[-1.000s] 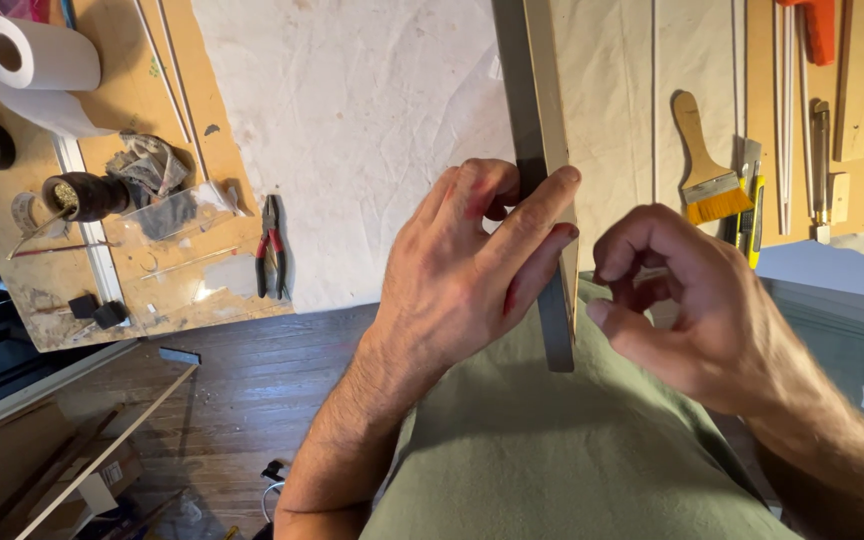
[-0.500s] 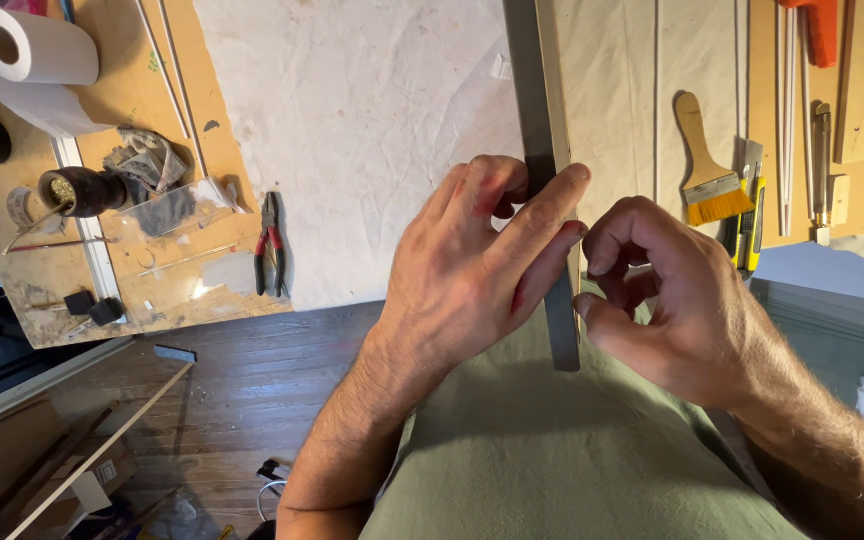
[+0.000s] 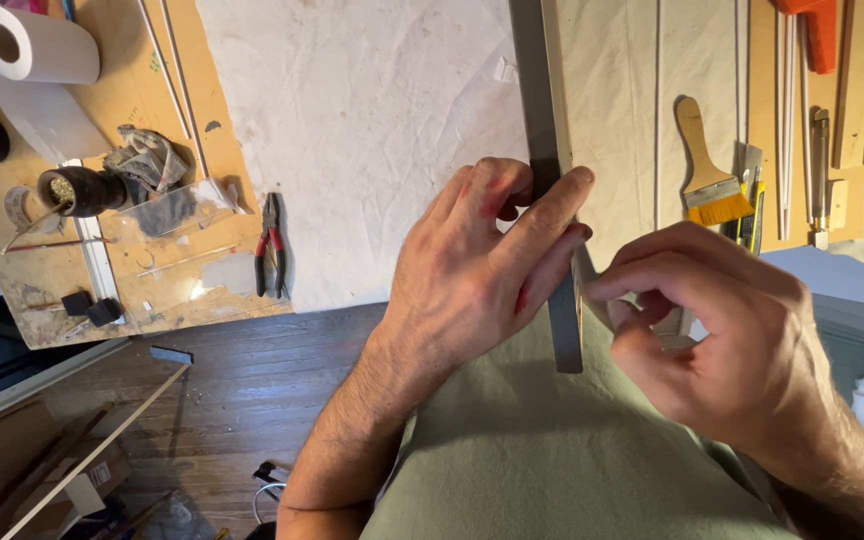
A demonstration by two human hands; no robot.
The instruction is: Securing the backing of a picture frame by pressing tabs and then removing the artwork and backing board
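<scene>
The floor (image 3: 252, 390) is of dark wooden boards and shows at about seven o'clock, below the edge of a workbench (image 3: 42, 280) with a stained plywood top. A pale cloth (image 3: 372, 130) covers the bench at twelve o'clock. A light wooden shelf unit (image 3: 42, 470) stands at eight o'clock. Soft, even light falls on everything.

Warm, even light falls across the pale tabletop (image 3: 372, 150) — bright, without glare. Soft shadows sit under the left hand (image 3: 477, 270) and right hand (image 3: 727, 340). Focus is sharp centrally; the dark floor (image 3: 242, 400) at lower left is dimmer — edges bend slightly.
</scene>
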